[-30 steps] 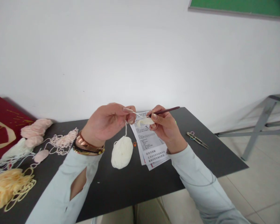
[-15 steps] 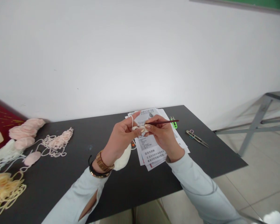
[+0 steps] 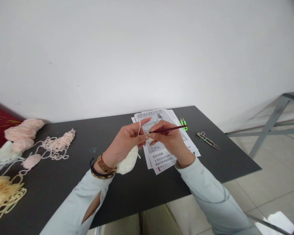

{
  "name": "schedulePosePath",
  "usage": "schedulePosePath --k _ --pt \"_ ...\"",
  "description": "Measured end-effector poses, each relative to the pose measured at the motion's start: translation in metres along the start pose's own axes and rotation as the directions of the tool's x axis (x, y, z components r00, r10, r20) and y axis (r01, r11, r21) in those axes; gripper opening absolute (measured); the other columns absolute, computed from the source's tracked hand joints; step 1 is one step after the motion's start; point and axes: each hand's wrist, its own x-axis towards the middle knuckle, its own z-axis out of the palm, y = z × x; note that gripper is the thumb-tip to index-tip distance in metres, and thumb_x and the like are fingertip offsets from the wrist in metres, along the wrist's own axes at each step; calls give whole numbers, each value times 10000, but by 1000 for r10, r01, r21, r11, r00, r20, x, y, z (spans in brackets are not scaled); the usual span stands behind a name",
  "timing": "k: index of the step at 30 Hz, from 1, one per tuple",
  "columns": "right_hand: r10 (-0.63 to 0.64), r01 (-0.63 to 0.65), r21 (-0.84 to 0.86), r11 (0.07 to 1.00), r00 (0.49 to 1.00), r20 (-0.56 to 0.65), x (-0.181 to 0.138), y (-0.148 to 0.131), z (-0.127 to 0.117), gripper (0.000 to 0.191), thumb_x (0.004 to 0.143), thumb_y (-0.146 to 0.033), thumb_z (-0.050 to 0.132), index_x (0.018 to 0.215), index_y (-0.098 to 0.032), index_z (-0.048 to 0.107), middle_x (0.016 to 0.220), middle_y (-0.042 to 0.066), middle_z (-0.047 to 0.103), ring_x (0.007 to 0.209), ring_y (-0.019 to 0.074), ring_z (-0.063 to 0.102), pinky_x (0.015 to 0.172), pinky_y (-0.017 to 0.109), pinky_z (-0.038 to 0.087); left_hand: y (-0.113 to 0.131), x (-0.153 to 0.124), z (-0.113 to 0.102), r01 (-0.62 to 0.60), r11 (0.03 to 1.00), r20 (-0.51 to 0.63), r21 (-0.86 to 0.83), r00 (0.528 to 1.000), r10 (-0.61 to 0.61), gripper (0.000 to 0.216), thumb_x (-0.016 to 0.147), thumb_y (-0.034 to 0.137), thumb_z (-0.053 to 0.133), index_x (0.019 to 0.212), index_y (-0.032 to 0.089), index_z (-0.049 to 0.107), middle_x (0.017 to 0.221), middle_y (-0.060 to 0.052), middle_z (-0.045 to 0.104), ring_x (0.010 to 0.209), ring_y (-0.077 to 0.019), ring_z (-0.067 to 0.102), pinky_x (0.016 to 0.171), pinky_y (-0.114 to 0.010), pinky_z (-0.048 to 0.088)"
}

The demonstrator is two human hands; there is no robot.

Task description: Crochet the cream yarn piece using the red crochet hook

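Observation:
My right hand (image 3: 168, 138) pinches a dark red crochet hook (image 3: 172, 129), whose handle sticks out to the right; its tip is lost among the fingers. Thumb and fingers of my left hand (image 3: 129, 139) close on a small white crochet piece (image 3: 149, 139), mostly covered by both hands. A white yarn strand (image 3: 139, 127) passes over the raised left index finger. Behind my left wrist lies a cream yarn ball (image 3: 128, 162) on the black table (image 3: 93, 182). Printed sheets (image 3: 161, 156) with Chinese text lie beneath my hands.
Green thread snips (image 3: 183, 124) and metal scissors (image 3: 208, 141) rest to the right. Pink yarn (image 3: 57, 144), yellow yarn (image 3: 6, 195) and a red bag (image 3: 1, 125) occupy the left side. A white wall (image 3: 137, 58) rises behind the table; a metal frame (image 3: 269, 125) stands at right.
My hands have drawn closer together, covering more of the white crochet piece. The hook has shifted slightly left and sits deeper between the fingers. The view has moved a little.

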Motion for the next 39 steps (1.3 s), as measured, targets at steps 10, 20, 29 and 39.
schedulePosePath --k 10,20,29,39 --pt "22 -26 -32 999 990 -137 1 10 -3 143 730 -292 785 775 -200 685 683 -36 672 575 85 628 515 181 570 -8 -1 6 -49 991 -55 -129 998 42 703 738 191 760 1390 265 508 889 10 679 806 -118 610 753 -235 463" --pt "125 -69 192 979 947 -297 2 8 -1 212 673 -350 821 763 -178 734 565 -22 665 472 82 598 461 181 541 -7 -1 6 -92 993 -135 -77 987 81 671 714 185 774 1343 287 562 823 14 676 960 -180 631 912 -323 452" --pt "57 5 164 986 926 -372 2 11 2 215 673 -321 822 829 -195 747 610 -14 707 506 99 642 522 215 582 -13 0 11 -182 979 -287 -91 946 149 642 689 141 790 1280 319 616 740 47 630 700 -107 558 755 -262 464" --pt "166 -86 244 966 930 -329 2 11 1 223 662 -324 831 810 -188 735 621 -11 719 512 96 660 507 182 572 -9 -2 16 -173 984 -237 -32 958 161 785 739 173 760 1441 299 431 742 69 594 774 -100 585 784 -227 463"
